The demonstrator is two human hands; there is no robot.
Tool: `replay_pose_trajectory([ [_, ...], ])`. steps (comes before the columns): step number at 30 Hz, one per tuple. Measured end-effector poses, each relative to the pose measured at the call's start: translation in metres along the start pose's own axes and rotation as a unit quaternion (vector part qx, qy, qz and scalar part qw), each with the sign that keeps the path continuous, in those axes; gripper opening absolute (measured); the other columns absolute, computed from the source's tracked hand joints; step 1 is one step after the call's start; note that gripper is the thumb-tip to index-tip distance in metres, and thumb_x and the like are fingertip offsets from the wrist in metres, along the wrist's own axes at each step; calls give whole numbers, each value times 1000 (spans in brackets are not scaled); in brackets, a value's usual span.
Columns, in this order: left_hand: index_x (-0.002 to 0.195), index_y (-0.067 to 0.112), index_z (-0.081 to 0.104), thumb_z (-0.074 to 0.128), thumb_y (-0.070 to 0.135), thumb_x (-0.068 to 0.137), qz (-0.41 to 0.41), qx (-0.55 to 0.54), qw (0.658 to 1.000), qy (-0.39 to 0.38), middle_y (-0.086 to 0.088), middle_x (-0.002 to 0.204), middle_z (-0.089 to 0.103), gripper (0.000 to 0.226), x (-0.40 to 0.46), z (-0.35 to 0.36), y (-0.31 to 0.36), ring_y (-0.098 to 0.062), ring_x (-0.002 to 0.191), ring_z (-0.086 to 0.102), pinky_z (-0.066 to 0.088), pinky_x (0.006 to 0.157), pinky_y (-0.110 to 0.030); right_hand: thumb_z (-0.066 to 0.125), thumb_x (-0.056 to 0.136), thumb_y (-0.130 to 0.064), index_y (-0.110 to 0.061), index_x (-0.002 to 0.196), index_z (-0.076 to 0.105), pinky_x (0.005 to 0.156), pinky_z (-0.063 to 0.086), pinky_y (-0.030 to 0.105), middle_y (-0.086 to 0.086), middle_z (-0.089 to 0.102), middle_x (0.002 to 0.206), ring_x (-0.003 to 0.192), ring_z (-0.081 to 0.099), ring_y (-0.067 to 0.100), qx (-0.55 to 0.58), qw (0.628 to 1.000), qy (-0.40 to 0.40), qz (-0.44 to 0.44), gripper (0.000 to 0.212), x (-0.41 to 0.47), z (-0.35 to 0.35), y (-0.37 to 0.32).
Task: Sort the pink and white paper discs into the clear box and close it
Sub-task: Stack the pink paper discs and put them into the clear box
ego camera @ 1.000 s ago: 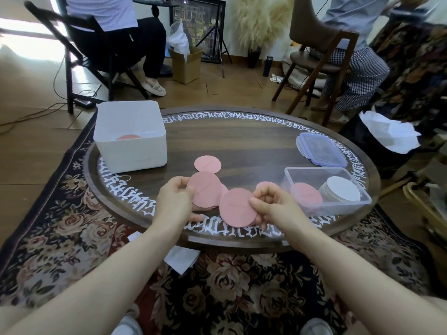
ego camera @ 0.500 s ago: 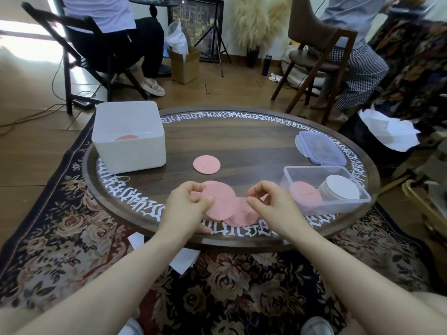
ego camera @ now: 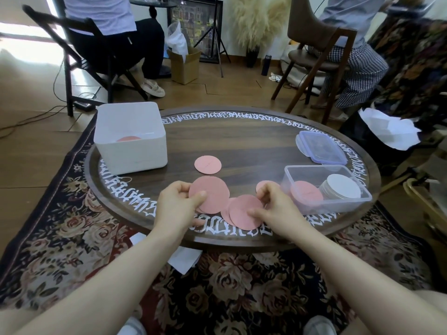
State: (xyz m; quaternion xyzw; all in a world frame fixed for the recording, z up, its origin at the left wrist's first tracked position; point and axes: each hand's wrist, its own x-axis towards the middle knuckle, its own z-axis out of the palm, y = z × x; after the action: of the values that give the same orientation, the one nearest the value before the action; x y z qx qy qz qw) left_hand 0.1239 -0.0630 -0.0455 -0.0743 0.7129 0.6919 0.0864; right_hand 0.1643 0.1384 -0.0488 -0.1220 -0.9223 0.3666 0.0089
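Observation:
My left hand (ego camera: 177, 206) pinches a small stack of pink discs (ego camera: 211, 194) near the table's front edge. My right hand (ego camera: 273, 209) pinches another pink disc (ego camera: 244, 211) that lies over more pink discs on the table. One pink disc (ego camera: 208, 164) lies alone further in, and another (ego camera: 262, 184) peeks out behind my right hand. The clear box (ego camera: 302, 170) stands open at the right, with a pink disc (ego camera: 306, 193) and a stack of white discs (ego camera: 342, 189) inside. Its lid (ego camera: 320, 147) lies behind it.
A white tub (ego camera: 130, 146) with a pink disc (ego camera: 129, 139) inside stands at the table's back left. The round wooden table (ego camera: 242, 139) sits on a floral rug. Two seated people on chairs are beyond the table. White papers (ego camera: 183, 258) lie on the rug below the front edge.
Both hands brought their discs together over the pile half a second ago, then drew slightly apart again; my right hand now holds a disc by its right edge.

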Motion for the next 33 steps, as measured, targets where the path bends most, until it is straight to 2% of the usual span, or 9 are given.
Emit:
replay_pose_trajectory([
  [2,90,8,58,67,8,86,-7,2,1000,-5,-13,95,67,10,0,0,0,-25,81,66,60,55,-39,69,80,-10,-27,82,47,69,47,33,-1,55,82,68,51,14,60,998,-1,7,28,3,-5,-2],
  [4,94,7,59,66,8,86,-9,6,1000,-21,-15,95,67,11,-1,0,0,-24,80,66,59,51,-36,64,84,-4,-22,87,51,50,43,24,2,56,74,54,51,13,158,987,-21,18,22,3,-11,-5],
  [7,104,7,60,66,6,86,-6,-17,997,-81,-16,96,69,19,-5,2,2,-22,79,66,58,50,-34,57,90,3,-16,89,53,36,34,18,4,56,60,38,46,9,275,955,-104,29,20,-4,-14,-9],
  [12,106,12,64,64,0,86,37,2,981,-189,-15,86,70,24,-16,9,9,-18,70,65,59,51,-34,61,89,-2,-8,116,55,39,41,18,8,57,69,43,51,7,288,942,-166,42,28,-13,-7,-11],
  [17,89,20,64,65,6,86,133,93,967,-194,2,82,73,15,-16,6,5,-19,78,68,58,66,-36,71,83,-17,-13,93,70,53,38,20,2,57,69,53,46,4,156,979,-114,-60,11,-18,-12,-10],
  [20,81,25,56,65,28,85,325,348,873,-103,26,76,58,10,-19,5,1,1,75,51,38,69,-10,74,80,-21,-26,73,63,60,36,20,-9,52,67,59,43,4,91,985,-82,-118,14,-18,-12,-7],
  [22,78,26,52,64,37,82,395,403,822,-71,29,71,44,17,-21,4,2,0,74,39,32,63,-8,75,80,-21,-23,70,60,61,35,20,-9,52,66,62,44,5,63,986,-78,-136,18,-21,-11,-6],
  [26,91,21,64,71,27,81,366,348,851,-144,23,77,49,14,-18,5,2,12,74,45,31,62,-9,74,79,-20,-14,80,65,67,40,27,3,62,77,68,51,11,30,984,-88,-151,12,-27,-10,-4],
  [33,89,15,67,71,17,81,323,327,865,-199,17,71,54,10,-19,10,-2,12,66,47,32,61,-8,75,77,-11,-14,82,67,61,40,18,-13,56,62,60,47,2,70,985,-81,-135,9,-27,-13,-2],
])
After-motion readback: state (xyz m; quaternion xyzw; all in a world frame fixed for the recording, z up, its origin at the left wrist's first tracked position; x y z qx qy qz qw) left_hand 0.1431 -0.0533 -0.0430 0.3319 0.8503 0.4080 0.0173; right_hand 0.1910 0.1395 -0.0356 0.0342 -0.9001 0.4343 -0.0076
